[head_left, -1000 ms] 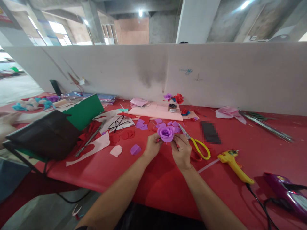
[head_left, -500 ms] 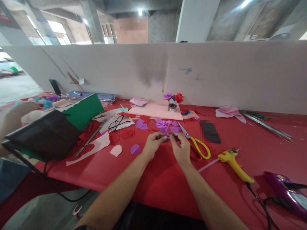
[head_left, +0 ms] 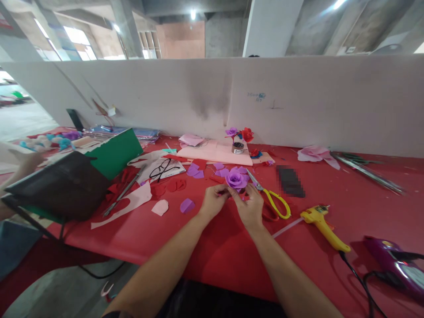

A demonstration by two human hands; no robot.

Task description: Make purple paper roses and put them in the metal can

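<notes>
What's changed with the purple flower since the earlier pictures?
The purple flower, tipped away half a second ago, shows its open face again, slightly right of and beyond its first position. The left hand and right hand stay at its base. Scissors and glue gun haven't moved.

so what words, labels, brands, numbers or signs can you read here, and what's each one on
"167", probably: blue handwriting's lower line, on the white partition; upper line too blurred.
Brown tape roll: label too small.
Yellow glue gun: marking too small.
Purple device: label too blurred.
White sheet: print too small.
Red sign, upper left: too blurred.
</notes>
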